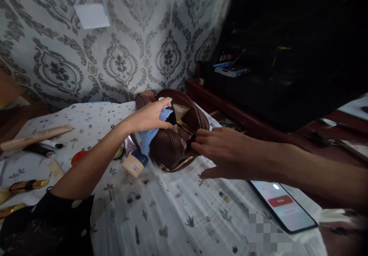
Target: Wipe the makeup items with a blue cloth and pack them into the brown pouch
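A brown zip pouch (169,148) lies open on a white printed cloth (161,213). My left hand (149,116) is closed round a light blue cloth (149,137) and a small dark item at the pouch's mouth. My right hand (218,144) pinches the pouch's open edge near the gold zipper, thumb stretched below. A beige tube (133,164) lies against the pouch's left side.
Cosmetics lie scattered at the left: a long beige tube (34,137), a black pencil (43,148), an orange compact (78,157), gold-capped items (25,186). A lit phone (283,206) lies at the right. A dark wooden ledge (235,112) and patterned wall stand behind.
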`<act>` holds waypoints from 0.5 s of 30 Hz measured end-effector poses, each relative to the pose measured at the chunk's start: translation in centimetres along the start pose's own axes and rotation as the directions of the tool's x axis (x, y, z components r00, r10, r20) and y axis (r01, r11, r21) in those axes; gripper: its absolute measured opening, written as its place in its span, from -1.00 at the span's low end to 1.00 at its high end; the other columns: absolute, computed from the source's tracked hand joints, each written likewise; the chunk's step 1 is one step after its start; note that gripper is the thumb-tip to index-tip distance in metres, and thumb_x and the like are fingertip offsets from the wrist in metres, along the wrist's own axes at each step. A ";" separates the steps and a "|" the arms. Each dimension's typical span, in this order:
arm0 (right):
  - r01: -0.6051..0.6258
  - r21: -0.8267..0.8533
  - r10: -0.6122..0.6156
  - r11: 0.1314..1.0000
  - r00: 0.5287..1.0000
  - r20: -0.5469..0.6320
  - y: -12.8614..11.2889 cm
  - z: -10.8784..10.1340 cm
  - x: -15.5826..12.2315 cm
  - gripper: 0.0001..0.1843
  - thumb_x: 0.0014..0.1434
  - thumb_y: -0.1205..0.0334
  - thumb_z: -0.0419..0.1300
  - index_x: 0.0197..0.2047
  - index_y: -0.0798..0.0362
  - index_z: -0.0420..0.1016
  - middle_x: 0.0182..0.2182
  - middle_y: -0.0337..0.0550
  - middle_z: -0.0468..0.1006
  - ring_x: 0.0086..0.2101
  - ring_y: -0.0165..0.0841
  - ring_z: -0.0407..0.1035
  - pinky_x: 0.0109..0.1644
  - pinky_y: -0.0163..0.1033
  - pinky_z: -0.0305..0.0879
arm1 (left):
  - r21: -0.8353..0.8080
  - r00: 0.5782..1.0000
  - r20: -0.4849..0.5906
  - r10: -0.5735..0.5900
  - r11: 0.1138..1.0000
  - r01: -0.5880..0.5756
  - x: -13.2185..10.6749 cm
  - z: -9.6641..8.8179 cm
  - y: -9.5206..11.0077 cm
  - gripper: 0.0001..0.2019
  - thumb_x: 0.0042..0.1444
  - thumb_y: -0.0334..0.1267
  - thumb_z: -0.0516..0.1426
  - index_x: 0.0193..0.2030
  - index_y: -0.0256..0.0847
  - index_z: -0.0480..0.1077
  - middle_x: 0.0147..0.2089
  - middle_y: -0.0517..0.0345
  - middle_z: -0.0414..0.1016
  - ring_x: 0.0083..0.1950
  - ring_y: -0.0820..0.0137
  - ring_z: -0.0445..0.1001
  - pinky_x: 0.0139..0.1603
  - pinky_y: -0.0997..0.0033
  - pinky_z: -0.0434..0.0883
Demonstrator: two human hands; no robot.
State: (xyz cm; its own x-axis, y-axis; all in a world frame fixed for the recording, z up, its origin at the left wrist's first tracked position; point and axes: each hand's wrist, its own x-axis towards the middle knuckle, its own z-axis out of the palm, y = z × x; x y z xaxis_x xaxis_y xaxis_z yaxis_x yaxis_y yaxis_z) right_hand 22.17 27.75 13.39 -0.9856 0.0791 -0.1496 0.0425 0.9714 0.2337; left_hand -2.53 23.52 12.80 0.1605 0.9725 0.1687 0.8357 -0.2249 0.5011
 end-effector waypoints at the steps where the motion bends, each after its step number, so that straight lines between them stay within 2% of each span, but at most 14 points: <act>1: -0.006 0.019 0.005 1.000 0.999 0.036 0.2 -0.2 0.3 -0.53 0.05 -0.06 0.38 -0.13 0.13 0.50 -0.25 0.00 0.58 -0.18 -0.12 0.44 -0.30 -0.16 0.29 | -0.002 1.000 0.005 0.010 1.000 -0.010 0.0 0.0 -0.1 -0.54 -0.02 -0.10 0.26 0.00 -0.16 0.28 -0.06 0.11 0.44 -0.07 0.20 0.43 -0.04 0.26 0.33; 4: -0.004 0.070 -0.001 0.998 0.997 0.074 0.6 -0.3 0.7 -0.55 0.06 -0.01 0.38 -0.08 0.10 0.50 -0.26 -0.02 0.58 -0.15 -0.13 0.44 -0.29 -0.18 0.31 | -0.005 1.000 0.013 0.023 1.000 -0.023 0.1 0.0 -0.1 -0.56 -0.01 -0.12 0.25 0.00 -0.17 0.28 -0.07 0.13 0.43 -0.09 0.25 0.42 -0.08 0.30 0.31; 10: 0.021 0.139 -0.022 0.990 1.000 0.002 1.1 0.9 0.3 -0.60 0.03 0.08 0.41 -0.09 0.05 0.52 -0.24 -0.05 0.57 -0.19 -0.16 0.44 -0.27 -0.16 0.33 | 0.098 1.000 0.021 0.003 0.995 -0.005 1.2 0.5 1.0 -0.64 -0.03 -0.20 0.26 -0.11 -0.16 0.27 -0.25 0.22 0.39 -0.24 0.33 0.38 -0.28 0.38 0.22; 15: 0.017 0.147 -0.019 0.989 1.000 0.008 0.7 1.4 0.1 -0.66 0.04 0.16 0.40 -0.10 0.04 0.55 -0.22 -0.02 0.57 -0.18 -0.15 0.45 -0.27 -0.15 0.36 | 0.157 0.996 0.025 0.081 0.984 -0.084 1.9 1.1 1.7 -0.70 0.04 -0.25 0.22 -0.10 -0.14 0.25 -0.28 0.23 0.40 -0.23 0.33 0.42 -0.23 0.40 0.26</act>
State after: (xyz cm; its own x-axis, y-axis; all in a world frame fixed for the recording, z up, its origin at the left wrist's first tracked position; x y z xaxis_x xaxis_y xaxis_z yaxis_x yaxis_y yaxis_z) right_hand 22.32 28.73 12.23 -0.9848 0.0629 -0.1619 0.0492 0.9950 0.0870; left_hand -0.23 25.06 13.01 0.2410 0.9522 0.1878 0.8910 -0.2938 0.3461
